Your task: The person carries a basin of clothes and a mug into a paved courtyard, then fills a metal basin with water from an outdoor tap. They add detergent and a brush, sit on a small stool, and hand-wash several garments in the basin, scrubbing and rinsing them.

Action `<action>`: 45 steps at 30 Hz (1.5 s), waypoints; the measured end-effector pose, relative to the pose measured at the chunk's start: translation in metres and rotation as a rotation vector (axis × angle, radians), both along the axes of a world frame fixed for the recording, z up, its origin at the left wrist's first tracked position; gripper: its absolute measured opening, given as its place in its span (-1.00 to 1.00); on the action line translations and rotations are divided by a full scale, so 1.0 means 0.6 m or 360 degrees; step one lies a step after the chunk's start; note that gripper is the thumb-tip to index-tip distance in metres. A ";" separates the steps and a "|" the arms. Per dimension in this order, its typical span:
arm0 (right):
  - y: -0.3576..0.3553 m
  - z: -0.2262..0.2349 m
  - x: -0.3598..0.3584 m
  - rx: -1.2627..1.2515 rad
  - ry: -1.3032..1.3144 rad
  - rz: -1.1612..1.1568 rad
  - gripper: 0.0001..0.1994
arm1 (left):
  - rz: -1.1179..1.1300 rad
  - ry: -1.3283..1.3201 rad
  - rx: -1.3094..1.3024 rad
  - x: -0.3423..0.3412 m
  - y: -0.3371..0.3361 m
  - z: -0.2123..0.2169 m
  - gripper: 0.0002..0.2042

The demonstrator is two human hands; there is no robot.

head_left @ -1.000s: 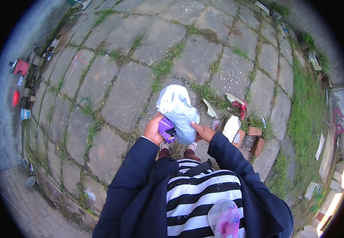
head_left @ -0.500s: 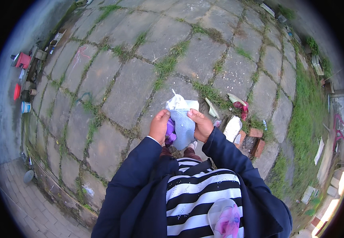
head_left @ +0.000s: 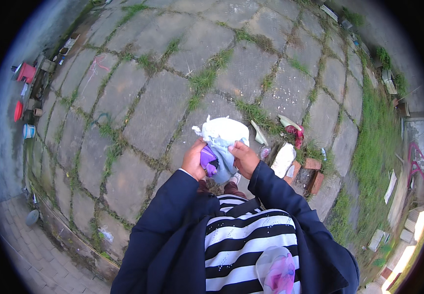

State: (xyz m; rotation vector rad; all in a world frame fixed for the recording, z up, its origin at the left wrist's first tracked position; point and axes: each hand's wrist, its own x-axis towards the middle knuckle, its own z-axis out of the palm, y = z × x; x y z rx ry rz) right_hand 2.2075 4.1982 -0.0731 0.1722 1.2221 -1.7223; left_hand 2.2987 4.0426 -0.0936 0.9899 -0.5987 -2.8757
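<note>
The blue-and-white cloth (head_left: 223, 132) has rounded out at its white top since half a second ago! On the left, the left hand (head_left: 192, 159) grips a purple bundle (head_left: 208, 160) — soft and crumply, by the look of it. In the middle, the cloth hangs between both hands, probably light and limp, best pinched by its upper edge. The right hand (head_left: 246, 159) has it by the side. Farther right, down on the slabs (head_left: 155, 110) — a white lump (head_left: 284, 159), then bricks (head_left: 313, 163) that could trip a step.
</note>
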 end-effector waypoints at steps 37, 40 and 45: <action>0.077 0.067 -0.181 0.0335 0.1303 0.0126 -0.97 | 0.0073 -0.0068 -0.1640 -0.027 -0.132 0.104 -0.62; 0.041 0.191 -0.191 -0.0179 0.1465 -0.0376 -0.94 | 0.0717 0.0215 -0.1744 -0.041 -0.187 0.236 -0.68; 0.067 0.062 -0.184 0.0923 0.2777 0.0177 -0.93 | 0.0817 0.0111 -0.3256 -0.095 -0.092 0.150 -0.72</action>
